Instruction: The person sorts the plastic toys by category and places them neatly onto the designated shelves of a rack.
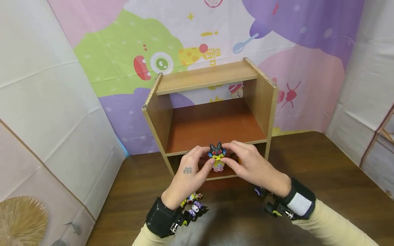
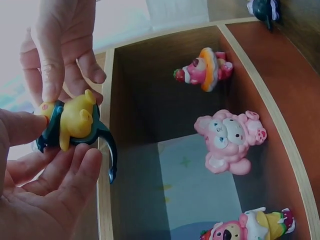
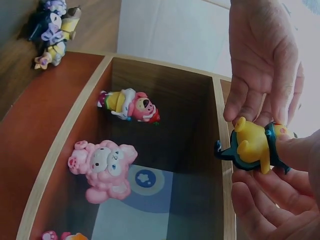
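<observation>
A small yellow figurine (image 1: pixel 217 150) with a black horned hood is held upright between both hands, in front of the cabinet. My left hand (image 1: pixel 189 167) pinches it from the left, thumb at its front. From the right, my right hand (image 1: pixel 253 167) pinches it the same way. In the left wrist view, the yellow body and dark cape of the figurine (image 2: pixel 77 120) show, with a dark tail hanging off. The right wrist view gives the figurine (image 3: pixel 255 145) beside the edge of the wooden cabinet (image 3: pixel 227 175). Its back is mostly hidden.
In the lower compartment stand a pink fluffy figurine (image 2: pixel 230 140), a pink one with an orange ring (image 2: pixel 207 70) and a pink one on a yellow base (image 3: pixel 127 105). A purple-and-black figurine (image 1: pixel 197 208) lies on the table (image 1: pixel 135 198) near others; a dark one (image 1: pixel 260 192) lies right.
</observation>
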`<state>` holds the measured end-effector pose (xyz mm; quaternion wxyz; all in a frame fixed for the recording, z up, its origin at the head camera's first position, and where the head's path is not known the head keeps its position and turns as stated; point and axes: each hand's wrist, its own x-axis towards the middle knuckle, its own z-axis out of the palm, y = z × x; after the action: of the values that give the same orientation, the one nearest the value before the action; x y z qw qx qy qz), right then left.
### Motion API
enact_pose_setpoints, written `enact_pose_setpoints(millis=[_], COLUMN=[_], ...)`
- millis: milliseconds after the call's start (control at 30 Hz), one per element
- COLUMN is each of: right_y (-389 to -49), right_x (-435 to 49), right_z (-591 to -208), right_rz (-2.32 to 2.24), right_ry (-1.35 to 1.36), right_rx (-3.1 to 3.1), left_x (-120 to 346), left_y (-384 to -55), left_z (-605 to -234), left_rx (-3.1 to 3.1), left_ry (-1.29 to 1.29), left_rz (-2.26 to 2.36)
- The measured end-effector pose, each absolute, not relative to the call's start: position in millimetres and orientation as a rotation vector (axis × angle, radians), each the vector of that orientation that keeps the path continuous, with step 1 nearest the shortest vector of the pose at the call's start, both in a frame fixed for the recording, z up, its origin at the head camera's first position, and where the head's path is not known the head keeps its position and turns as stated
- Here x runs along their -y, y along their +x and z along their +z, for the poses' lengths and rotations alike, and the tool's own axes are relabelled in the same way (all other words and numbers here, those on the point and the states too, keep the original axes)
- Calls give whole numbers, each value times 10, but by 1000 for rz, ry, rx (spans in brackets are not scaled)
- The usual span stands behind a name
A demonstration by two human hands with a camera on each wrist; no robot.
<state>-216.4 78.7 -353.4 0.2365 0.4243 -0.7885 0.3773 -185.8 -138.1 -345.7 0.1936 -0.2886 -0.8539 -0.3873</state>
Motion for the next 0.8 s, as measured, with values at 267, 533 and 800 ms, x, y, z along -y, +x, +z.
enact_pose_setpoints(millis=[267, 533, 800], right_y=[-2150, -2176, -2205], right_x=[-784, -798, -804], right_z=[-3468, -3378, -3306], right_rz=[1014, 1016, 1026], right_ry=[1165, 1191, 1176], right_rx=[2193, 2168, 2155], left_x=[1392, 1375, 1357], left_y=[-1847, -1867, -1882], left_z=[-3418, -3338, -3261], left_rx=[2395, 2375, 2352], left_ry=[-811, -827, -845], left_rz=[-1050, -1029, -1019])
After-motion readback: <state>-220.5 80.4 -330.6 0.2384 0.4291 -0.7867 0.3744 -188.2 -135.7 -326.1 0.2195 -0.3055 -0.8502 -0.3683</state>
